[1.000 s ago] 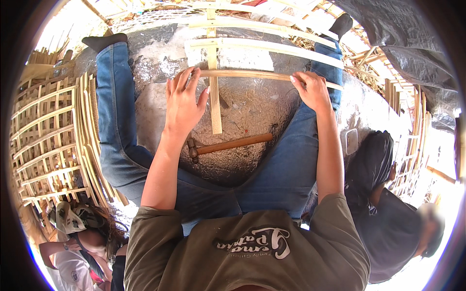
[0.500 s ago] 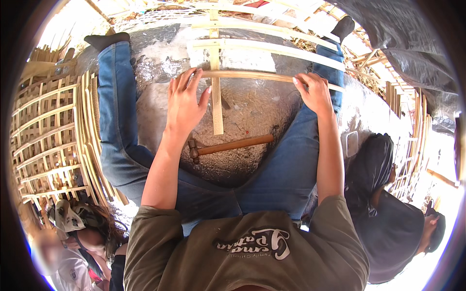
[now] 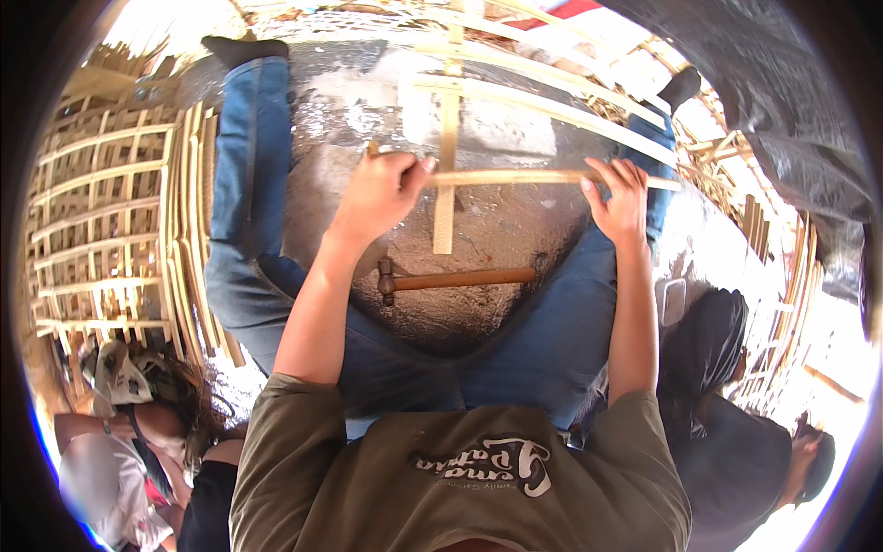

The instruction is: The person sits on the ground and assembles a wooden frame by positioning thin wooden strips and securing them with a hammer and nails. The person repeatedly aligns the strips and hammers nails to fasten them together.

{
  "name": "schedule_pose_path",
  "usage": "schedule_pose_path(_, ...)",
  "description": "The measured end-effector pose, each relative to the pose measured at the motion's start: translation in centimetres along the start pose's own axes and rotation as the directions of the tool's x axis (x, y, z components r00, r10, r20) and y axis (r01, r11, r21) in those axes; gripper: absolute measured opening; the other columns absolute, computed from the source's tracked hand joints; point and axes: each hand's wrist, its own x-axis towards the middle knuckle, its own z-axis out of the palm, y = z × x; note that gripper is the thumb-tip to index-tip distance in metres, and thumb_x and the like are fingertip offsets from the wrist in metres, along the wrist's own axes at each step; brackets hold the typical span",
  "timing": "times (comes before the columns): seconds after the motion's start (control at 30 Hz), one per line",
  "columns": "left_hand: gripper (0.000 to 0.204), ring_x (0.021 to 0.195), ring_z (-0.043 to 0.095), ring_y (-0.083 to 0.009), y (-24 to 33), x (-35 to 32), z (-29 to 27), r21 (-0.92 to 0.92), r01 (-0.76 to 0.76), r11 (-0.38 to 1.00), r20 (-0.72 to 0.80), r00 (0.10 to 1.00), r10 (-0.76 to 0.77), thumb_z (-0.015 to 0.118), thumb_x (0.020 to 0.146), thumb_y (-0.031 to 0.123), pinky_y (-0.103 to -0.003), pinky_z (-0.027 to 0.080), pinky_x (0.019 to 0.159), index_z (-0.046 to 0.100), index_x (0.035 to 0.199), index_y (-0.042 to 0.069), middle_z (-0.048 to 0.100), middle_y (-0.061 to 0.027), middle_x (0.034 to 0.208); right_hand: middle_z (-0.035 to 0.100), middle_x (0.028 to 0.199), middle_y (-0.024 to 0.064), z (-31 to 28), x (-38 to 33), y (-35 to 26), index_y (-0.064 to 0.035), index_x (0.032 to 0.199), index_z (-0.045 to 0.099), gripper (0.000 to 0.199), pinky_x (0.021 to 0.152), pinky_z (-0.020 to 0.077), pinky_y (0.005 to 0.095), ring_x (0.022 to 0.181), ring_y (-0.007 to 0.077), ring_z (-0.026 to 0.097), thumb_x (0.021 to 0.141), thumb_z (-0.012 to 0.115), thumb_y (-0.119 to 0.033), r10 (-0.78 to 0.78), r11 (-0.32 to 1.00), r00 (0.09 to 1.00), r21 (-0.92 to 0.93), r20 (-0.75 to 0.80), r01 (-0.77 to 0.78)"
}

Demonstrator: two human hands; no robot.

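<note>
My left hand (image 3: 382,193) is closed on a thin bamboo strip (image 3: 515,177) near its left end. A small tan tip pokes out beyond my left knuckles; I cannot tell if it belongs to that strip. Toward the other end, my right hand (image 3: 621,202) grips the same strip between thumb and fingers. The strip lies crosswise over a bamboo upright (image 3: 444,221), close to the upright's near end. Farther off, several pale crosswise slats (image 3: 543,109) cross that upright. Between my legs a hammer (image 3: 469,279) with a wooden handle lies on the floor, head to the left.
Finished bamboo lattice panels (image 3: 101,221) are stacked at the left. One person (image 3: 120,478) sits at the lower left, another in dark clothes (image 3: 736,442) at the lower right. Dark plastic sheeting (image 3: 782,101) hangs at the upper right. My outstretched legs flank the work.
The view has shifted, so the scene sits farther right. My left fingers, loosely extended before, have curled round the strip, and the strip has come nearer the upright's near end.
</note>
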Motion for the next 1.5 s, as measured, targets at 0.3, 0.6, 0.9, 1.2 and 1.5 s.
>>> schedule_pose_path(0.3,0.035,0.059,0.059,-0.0220,0.8,-2.7,-8.8,-0.115,0.116,0.987,-0.112,0.985,-0.129,0.057,0.104,0.029,-0.040,0.046,0.059,0.070,0.089,-0.001,0.063,-0.0151,0.068,0.055,0.132,0.0239,-1.3,-0.3,0.3,0.0008,0.140,0.056,0.067,0.100,0.0425,0.0511,0.122,0.0366,0.052,0.103,0.044,-0.054,-0.080,0.993,0.855,-0.120,-0.512,0.021)
schedule_pose_path(0.6,0.049,0.060,0.050,-0.0103,-18.7,-21.0,-25.9,0.088,0.496,0.864,-0.709,0.640,-0.295,0.048,0.108,0.040,-0.032,0.042,0.057,0.069,0.089,0.000,0.057,-0.0046,0.064,0.055,0.134,0.0228,-1.4,-0.2,2.6,0.0024,0.139,0.056,0.061,0.092,0.0501,0.0429,0.109,0.0296,0.058,0.109,0.035,-0.046,0.121,0.991,0.825,0.018,-0.553,-0.134)
schedule_pose_path(0.9,0.057,0.056,0.054,-0.0154,-27.7,-29.8,-26.1,0.043,0.706,0.706,-0.761,0.481,-0.435,0.049,0.107,0.045,-0.038,0.043,0.056,0.062,0.075,-0.002,0.055,-0.0088,0.058,0.057,0.130,0.0214,-0.2,-0.4,3.2,-0.0026,0.134,0.061,0.052,0.093,0.0497,0.0445,0.115,0.0324,0.057,0.110,0.037,-0.041,0.136,0.985,0.869,-0.025,-0.475,-0.168)
schedule_pose_path(1.2,0.046,0.077,0.066,-0.0427,-27.1,-33.8,-24.6,0.379,0.807,0.453,-0.752,0.554,-0.357,0.049,0.104,0.039,-0.049,0.050,0.068,0.068,0.088,0.000,0.067,-0.0195,0.078,0.060,0.127,0.0218,-0.2,-0.9,3.4,-0.0038,0.132,0.063,0.051,0.096,0.0499,0.0462,0.119,0.0360,0.057,0.106,0.047,-0.044,0.213,0.959,0.891,-0.089,-0.402,-0.270)
schedule_pose_path(1.5,0.030,0.098,0.064,-0.0313,-22.6,-32.1,-24.3,0.301,0.760,0.576,-0.905,0.419,-0.080,0.061,0.100,0.028,-0.046,0.050,0.088,0.067,0.110,0.000,0.068,-0.0158,0.101,0.035,0.159,0.0232,-3.9,-10.6,0.8,-0.0091,0.157,0.035,0.097,0.119,0.0306,0.0512,0.146,0.0413,0.034,0.086,0.065,-0.068,0.772,0.623,0.593,-0.087,0.229,-0.777)
